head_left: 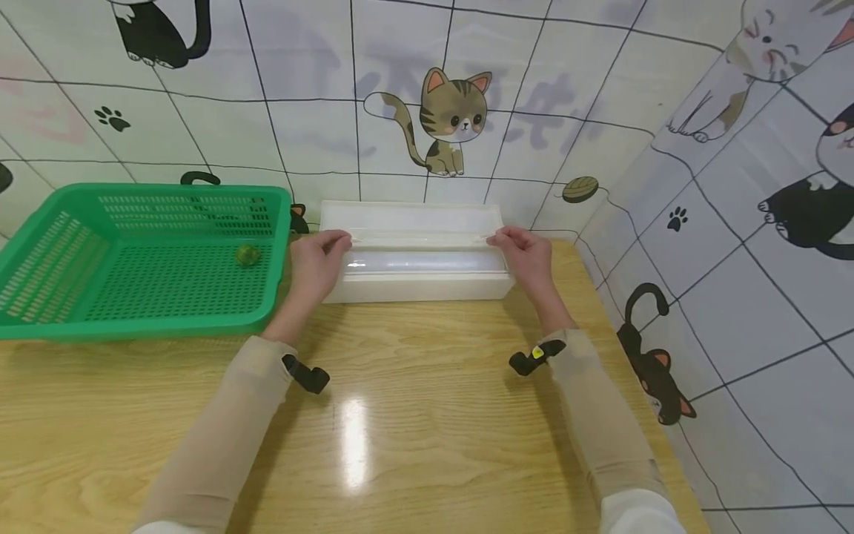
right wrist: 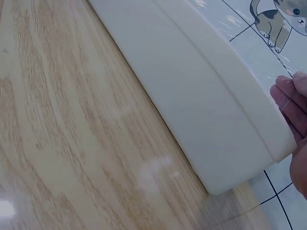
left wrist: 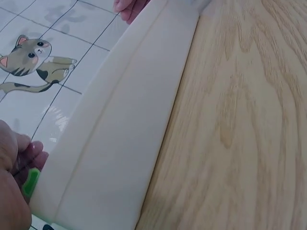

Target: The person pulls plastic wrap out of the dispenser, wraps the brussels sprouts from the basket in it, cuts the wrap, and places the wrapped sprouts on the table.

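Note:
A long white box [head_left: 427,289] with its lid [head_left: 410,216] raised at the back lies on the table near the wall. Inside it is a roll of clear cling film [head_left: 427,262]. At the box's left end my left hand [head_left: 316,263] pinches one corner of the film between thumb and fingers. My right hand [head_left: 528,259] pinches the other corner at the right end. Between them the film's edge stretches across above the roll. Both wrist views show the hands beyond the box's smooth front, with shiny film by the right fingertips [right wrist: 283,91].
A green plastic basket [head_left: 153,326] stands to the left, close by the left forearm, with a small round green item [head_left: 247,255] in it. The wooden table [head_left: 427,415] stretches toward me. Behind and to the right hangs a cat-print wall covering [head_left: 307,133].

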Demonstrator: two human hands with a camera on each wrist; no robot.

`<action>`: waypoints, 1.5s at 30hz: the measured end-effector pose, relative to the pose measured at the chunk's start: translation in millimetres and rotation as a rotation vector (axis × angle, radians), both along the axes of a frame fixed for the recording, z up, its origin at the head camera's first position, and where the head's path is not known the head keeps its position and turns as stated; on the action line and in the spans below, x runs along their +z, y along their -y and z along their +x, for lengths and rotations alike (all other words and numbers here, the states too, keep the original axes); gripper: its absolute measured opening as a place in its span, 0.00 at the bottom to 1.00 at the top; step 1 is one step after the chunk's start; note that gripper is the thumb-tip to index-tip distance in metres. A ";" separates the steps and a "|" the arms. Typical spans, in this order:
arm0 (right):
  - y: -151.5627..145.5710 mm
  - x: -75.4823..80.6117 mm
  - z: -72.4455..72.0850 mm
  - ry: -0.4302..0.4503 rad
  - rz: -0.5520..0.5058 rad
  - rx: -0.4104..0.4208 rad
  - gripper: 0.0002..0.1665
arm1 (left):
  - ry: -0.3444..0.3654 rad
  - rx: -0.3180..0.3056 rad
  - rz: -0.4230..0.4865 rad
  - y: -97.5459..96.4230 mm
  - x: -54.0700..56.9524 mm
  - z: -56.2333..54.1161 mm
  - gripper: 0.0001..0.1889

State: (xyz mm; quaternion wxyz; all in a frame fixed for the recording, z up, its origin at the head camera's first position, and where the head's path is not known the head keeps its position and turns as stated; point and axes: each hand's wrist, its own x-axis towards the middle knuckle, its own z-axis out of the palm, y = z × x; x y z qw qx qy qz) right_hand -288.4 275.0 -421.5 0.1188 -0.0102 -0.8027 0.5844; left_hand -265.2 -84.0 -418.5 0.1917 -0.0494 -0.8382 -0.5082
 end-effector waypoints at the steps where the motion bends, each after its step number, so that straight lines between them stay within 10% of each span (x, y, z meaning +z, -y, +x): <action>1: 0.7 0.5 -0.6 -0.005 -0.013 0.006 0.15 | 0.004 0.013 0.007 -0.6 1.8 0.0 0.09; 9: 6.6 6.0 -5.4 -0.031 -0.096 0.023 0.13 | -0.015 0.066 -0.007 -2.1 12.1 -4.5 0.10; 27: 7.1 23.1 -1.1 -0.070 -0.247 0.020 0.04 | 0.072 -0.024 0.082 4.9 40.8 -6.0 0.12; 45: -1.1 38.3 5.4 -0.105 -0.207 0.034 0.17 | 0.061 -0.052 0.060 5.3 61.5 -5.6 0.11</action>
